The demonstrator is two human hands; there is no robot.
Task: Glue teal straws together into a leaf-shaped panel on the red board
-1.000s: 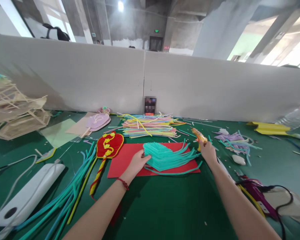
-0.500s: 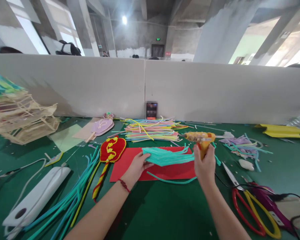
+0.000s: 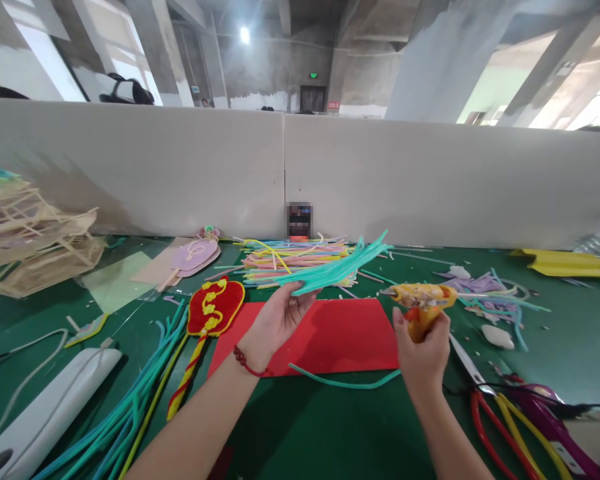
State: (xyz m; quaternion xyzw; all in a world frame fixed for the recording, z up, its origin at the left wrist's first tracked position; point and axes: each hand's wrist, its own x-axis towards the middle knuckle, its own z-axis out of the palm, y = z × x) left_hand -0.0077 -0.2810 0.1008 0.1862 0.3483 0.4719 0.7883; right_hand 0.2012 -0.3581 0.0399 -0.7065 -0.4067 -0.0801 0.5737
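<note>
Pinching left end of teal bundle [image 3: 343, 268], left hand [image 3: 283, 317] lifts it over red card [image 3: 335, 340]; right hand [image 3: 425, 350] grasps glue gun [image 3: 423, 303]. Bundle probably light, bendy; best held there, joins too blurred to judge.

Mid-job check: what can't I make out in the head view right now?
All in the head view:
- yellow glue gun: lower grip hidden by the right hand
- turquoise bundle: held end partly covered by the left hand
- scissors: handles cut off by the bottom edge
- dark device: details pixelated
</note>
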